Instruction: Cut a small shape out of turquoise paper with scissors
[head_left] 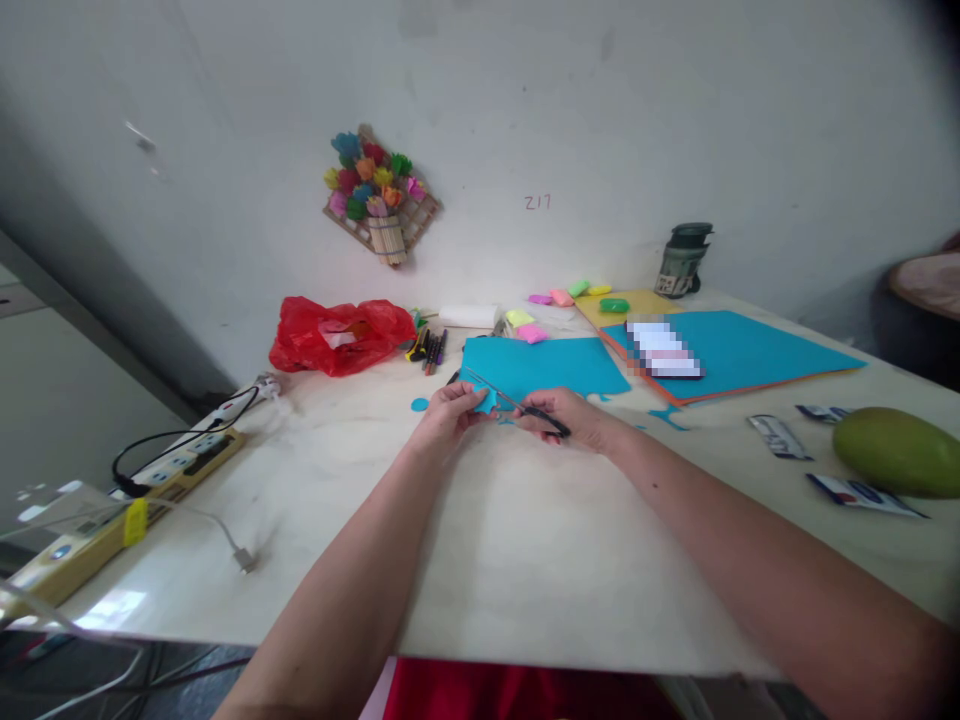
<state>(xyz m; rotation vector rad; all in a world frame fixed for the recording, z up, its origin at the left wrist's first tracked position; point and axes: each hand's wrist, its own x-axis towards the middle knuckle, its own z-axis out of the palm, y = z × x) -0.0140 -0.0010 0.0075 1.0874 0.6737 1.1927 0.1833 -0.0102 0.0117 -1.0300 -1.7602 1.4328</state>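
My left hand (454,410) pinches a small piece of blue paper (486,399) above the table. In my right hand (562,415) is a pair of scissors (551,421) with black handles, its blades pointing left and reaching the paper piece. Just behind both hands lies a larger blue sheet (547,365). A small blue paper disc (420,405) rests left of my left hand, and blue paper scraps (667,416) lie to the right of my right hand. Fingertips partly hide the piece being held.
At the left are a power strip (187,462) with cables and a red plastic bag (337,335). Markers (433,352) lie behind my hands. A phone (664,348) sits on stacked coloured sheets (765,345). A green mango-like fruit (896,450) and small packets (780,437) are at right.
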